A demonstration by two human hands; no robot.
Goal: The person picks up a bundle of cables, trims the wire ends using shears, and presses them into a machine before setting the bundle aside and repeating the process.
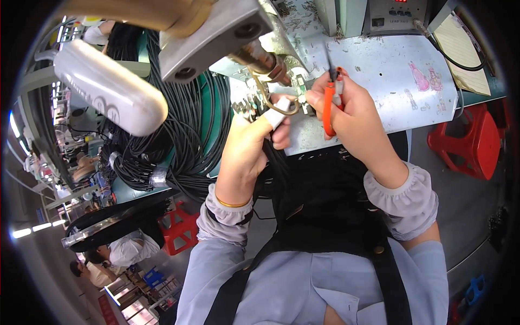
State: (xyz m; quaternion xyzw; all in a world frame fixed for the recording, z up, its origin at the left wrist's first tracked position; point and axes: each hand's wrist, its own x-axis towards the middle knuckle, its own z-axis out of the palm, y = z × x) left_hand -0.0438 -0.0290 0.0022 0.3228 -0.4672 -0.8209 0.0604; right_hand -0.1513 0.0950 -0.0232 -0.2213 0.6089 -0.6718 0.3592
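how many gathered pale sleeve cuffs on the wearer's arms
2. One gathered pale sleeve cuff is below the left hand, beside a gold-coloured bangle; the second cuff is below the right hand, which holds an orange-handled tool. Both show plainly.

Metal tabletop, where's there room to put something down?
Between the right hand and pink drawings, the metal tabletop looks mostly bare. It's crowded leftward with black cables, and farther away, where metal bits lie scattered.

Grey control box (pixel 398 23): lit red digits on display (pixel 401 1), small print below. White capsule-shaped housing (pixel 108 86): blurred grey marking.
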